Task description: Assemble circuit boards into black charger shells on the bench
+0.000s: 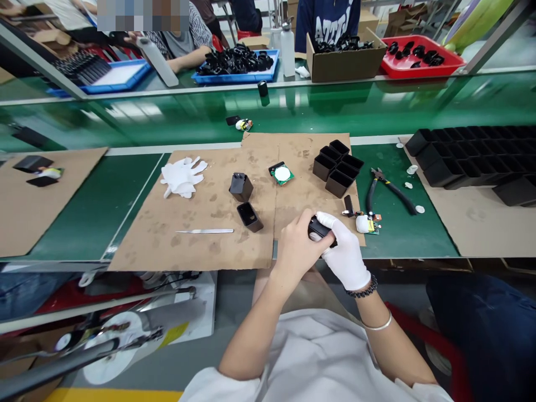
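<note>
- Black plastic casing (319, 228): held between both our hands, above the near edge of the green workbench (104, 195), the broadest thing around us.
- Brown cardboard sheet (209, 251) covers the bench before us; the held casing is over its near right part.
- Rows of black casings (473, 151) stand at far right on another sheet.
- Left hand (299, 240), bare, is closed on the casing's left; right hand (345, 254), white-gloved, is clamped on its right. Undersides hidden. We judge the step as close two-handed work on this one piece; pressing or turning, we cannot tell. The next move seems to call for one hand steadying, the other's fingertips working.
- Cluster of open-topped casings (338, 188), just left of the pliers.
- Limp white glove (183, 177), on the cardboard's far left.
- Black-handled pliers (397, 192), handles spread, on bare green.
- Two loose casings (240, 188), near each other, left of our hands.
- Small circuit board (282, 174), bearing a white disc, between loose casings and cluster.
</note>
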Demonstrator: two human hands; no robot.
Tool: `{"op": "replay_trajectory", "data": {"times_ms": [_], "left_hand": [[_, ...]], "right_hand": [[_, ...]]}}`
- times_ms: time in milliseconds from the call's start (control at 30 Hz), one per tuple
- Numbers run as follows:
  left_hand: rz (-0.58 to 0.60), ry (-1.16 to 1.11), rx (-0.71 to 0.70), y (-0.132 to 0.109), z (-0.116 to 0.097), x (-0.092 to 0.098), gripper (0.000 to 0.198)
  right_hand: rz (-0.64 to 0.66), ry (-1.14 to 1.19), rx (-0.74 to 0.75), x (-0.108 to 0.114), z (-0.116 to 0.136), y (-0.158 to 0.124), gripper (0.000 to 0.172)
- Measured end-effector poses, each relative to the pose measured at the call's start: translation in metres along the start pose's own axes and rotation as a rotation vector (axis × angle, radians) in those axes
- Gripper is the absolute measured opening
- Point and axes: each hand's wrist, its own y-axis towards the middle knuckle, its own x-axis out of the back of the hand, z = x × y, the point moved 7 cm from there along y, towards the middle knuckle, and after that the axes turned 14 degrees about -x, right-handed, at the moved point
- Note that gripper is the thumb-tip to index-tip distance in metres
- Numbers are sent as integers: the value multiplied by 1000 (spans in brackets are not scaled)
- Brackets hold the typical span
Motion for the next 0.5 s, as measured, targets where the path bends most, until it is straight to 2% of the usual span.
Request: {"op": "replay_trajectory", "data": {"times_ms": [200, 300, 367, 433, 500], "left_hand": [[38, -65, 71, -4, 9, 2, 50], [69, -267, 25, -3, 19, 0, 52], [78, -437, 3, -6, 28, -5, 58], [24, -592, 13, -15, 37, -5, 60], [-75, -681, 24, -28, 41, 4, 51]], "right_hand": [[28, -58, 75, -2, -1, 0, 46], [103, -77, 105, -1, 6, 8, 40], [110, -105, 167, 5, 16, 11, 35], [-8, -134, 213, 20, 26, 10, 33], [-186, -153, 211, 34, 28, 6, 33]]}}
